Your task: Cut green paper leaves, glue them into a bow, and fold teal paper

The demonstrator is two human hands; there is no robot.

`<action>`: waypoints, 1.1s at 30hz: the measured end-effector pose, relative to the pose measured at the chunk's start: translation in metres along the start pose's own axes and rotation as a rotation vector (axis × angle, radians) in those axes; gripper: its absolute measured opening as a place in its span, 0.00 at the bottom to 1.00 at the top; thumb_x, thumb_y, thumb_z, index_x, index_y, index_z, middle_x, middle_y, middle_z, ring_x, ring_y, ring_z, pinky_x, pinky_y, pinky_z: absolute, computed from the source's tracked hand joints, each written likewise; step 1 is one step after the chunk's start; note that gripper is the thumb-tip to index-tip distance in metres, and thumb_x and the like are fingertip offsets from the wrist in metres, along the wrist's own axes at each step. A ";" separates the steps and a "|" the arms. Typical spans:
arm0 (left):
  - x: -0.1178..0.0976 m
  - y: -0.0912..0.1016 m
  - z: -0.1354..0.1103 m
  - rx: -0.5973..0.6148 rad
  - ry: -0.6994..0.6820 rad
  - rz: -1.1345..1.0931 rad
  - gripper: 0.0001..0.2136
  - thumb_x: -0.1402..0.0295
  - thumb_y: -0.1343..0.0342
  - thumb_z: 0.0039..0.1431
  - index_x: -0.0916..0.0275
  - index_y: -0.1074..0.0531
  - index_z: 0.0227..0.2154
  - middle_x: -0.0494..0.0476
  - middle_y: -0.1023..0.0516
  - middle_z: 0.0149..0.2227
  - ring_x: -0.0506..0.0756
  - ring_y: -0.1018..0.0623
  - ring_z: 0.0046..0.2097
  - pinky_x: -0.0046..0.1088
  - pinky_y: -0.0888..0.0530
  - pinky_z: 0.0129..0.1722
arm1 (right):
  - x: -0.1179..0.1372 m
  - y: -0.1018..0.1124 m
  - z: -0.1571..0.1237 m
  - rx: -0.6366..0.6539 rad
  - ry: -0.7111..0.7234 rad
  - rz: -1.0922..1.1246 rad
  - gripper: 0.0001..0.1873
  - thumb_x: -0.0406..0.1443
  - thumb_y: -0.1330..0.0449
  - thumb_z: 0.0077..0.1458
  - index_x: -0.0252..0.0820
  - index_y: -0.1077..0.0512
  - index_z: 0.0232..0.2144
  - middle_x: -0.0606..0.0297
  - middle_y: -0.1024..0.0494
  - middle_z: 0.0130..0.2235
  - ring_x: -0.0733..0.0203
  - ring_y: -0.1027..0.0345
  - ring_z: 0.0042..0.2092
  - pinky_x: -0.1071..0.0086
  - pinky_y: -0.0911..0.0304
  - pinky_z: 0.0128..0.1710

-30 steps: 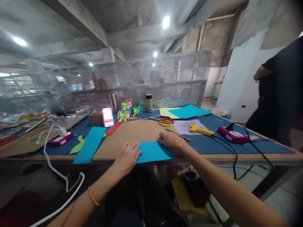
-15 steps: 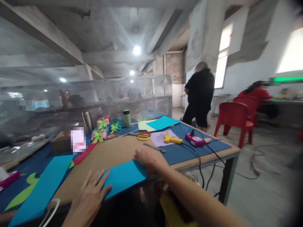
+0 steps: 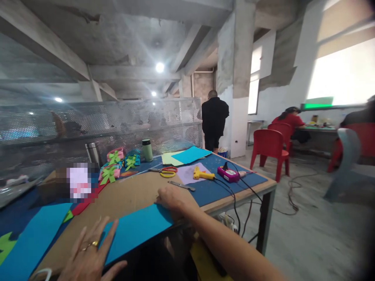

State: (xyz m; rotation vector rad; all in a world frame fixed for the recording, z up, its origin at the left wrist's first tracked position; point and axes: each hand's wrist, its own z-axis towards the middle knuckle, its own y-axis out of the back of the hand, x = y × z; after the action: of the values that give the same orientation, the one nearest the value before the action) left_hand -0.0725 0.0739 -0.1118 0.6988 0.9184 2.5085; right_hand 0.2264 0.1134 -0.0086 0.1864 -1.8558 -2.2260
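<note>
A blue sheet (image 3: 136, 232) lies on brown cardboard (image 3: 129, 191) at the table's near edge. My left hand (image 3: 90, 249), with a ring on one finger, rests spread across the sheet's left end and the cardboard. At the sheet's right end, my right hand (image 3: 172, 200) presses down with its fingers curled under; what they hold, if anything, is hidden. Just beyond it lies a flat grey metal tool (image 3: 181, 185). Scissors (image 3: 165, 171) with red and yellow handles are farther back. A second blue sheet (image 3: 38, 238) lies at the left.
A yellow glue gun (image 3: 203, 173) sits on lilac paper beside a magenta box (image 3: 228, 174) with black cables. Behind are a green flask (image 3: 147, 150), a steel bottle (image 3: 93, 153), and fabric pieces with green bows (image 3: 109, 174). A person in black (image 3: 215, 121) stands beyond the table, near red chairs (image 3: 269, 146).
The view has swung right, so the table things sit farther left. The person in black has moved farther away. My hands stay on the blue sheet, the left more spread.
</note>
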 end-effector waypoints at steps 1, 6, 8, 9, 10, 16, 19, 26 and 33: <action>-0.003 0.002 0.006 -0.009 -0.013 0.002 0.39 0.53 0.44 0.54 0.48 0.48 0.68 0.61 0.32 0.63 0.71 0.30 0.61 0.59 0.35 0.60 | 0.000 -0.001 0.000 -0.004 -0.002 0.006 0.19 0.44 0.42 0.60 0.35 0.20 0.40 0.44 0.17 0.42 0.45 0.22 0.45 0.63 0.31 0.40; 0.001 -0.010 0.013 0.055 -0.086 -0.022 0.34 0.72 0.48 0.50 0.51 0.37 0.64 0.55 0.26 0.59 0.63 0.24 0.57 0.45 0.27 0.57 | -0.002 0.000 -0.002 -0.040 -0.004 0.065 0.16 0.43 0.41 0.59 0.36 0.21 0.37 0.47 0.17 0.40 0.48 0.23 0.43 0.65 0.35 0.39; 0.002 -0.009 0.012 0.131 -0.073 -0.052 0.32 0.76 0.51 0.51 0.54 0.32 0.61 0.55 0.27 0.59 0.60 0.25 0.58 0.39 0.26 0.57 | -0.006 -0.001 -0.005 -0.061 -0.004 0.119 0.14 0.41 0.43 0.61 0.36 0.22 0.35 0.48 0.18 0.38 0.49 0.23 0.41 0.65 0.36 0.38; 0.001 -0.005 0.013 0.157 -0.028 -0.068 0.31 0.78 0.54 0.51 0.56 0.31 0.60 0.55 0.27 0.60 0.60 0.26 0.59 0.39 0.26 0.57 | -0.009 -0.001 -0.006 -0.070 0.000 0.156 0.14 0.40 0.45 0.62 0.37 0.23 0.34 0.50 0.18 0.37 0.50 0.24 0.40 0.66 0.37 0.38; 0.000 0.000 0.016 0.198 0.035 -0.092 0.31 0.80 0.56 0.52 0.57 0.30 0.60 0.55 0.28 0.61 0.60 0.28 0.61 0.40 0.28 0.59 | -0.013 -0.003 -0.006 -0.082 0.003 0.197 0.15 0.40 0.47 0.63 0.37 0.24 0.32 0.51 0.19 0.36 0.51 0.25 0.39 0.66 0.38 0.37; -0.003 0.047 0.053 0.504 0.240 -0.413 0.29 0.79 0.55 0.54 0.55 0.29 0.58 0.53 0.29 0.61 0.58 0.30 0.63 0.40 0.33 0.62 | -0.044 0.000 -0.011 -0.118 0.144 0.497 0.24 0.44 0.58 0.70 0.39 0.27 0.36 0.63 0.24 0.29 0.62 0.30 0.30 0.71 0.36 0.31; 0.007 0.063 0.073 0.516 0.337 -0.550 0.19 0.68 0.55 0.62 0.56 0.22 0.48 0.56 0.21 0.53 0.60 0.22 0.53 0.38 0.28 0.53 | -0.053 0.017 -0.020 -0.147 0.229 0.608 0.31 0.51 0.62 0.69 0.38 0.27 0.46 0.58 0.22 0.38 0.60 0.28 0.35 0.68 0.32 0.35; 0.063 0.024 0.144 0.284 0.659 -0.934 0.16 0.54 0.41 0.52 0.62 0.19 0.31 0.53 0.19 0.29 0.59 0.22 0.35 0.31 0.28 0.35 | -0.045 0.043 0.037 -0.333 0.333 0.822 0.37 0.52 0.36 0.54 0.46 0.36 0.62 0.53 0.27 0.56 0.49 0.32 0.54 0.56 0.35 0.53; 0.068 -0.032 0.184 0.083 0.780 -1.102 0.18 0.65 0.33 0.40 0.65 0.19 0.37 0.59 0.17 0.34 0.63 0.20 0.39 0.36 0.25 0.39 | -0.037 0.017 0.131 -0.562 0.111 0.795 0.28 0.52 0.37 0.52 0.35 0.23 0.45 0.53 0.20 0.40 0.49 0.26 0.42 0.60 0.32 0.42</action>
State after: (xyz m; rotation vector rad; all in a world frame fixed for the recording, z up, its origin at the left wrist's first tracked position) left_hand -0.0177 0.2202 0.0103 -0.7025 1.1836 1.6543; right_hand 0.2311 0.2445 0.0302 -0.4397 -0.9231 -1.9671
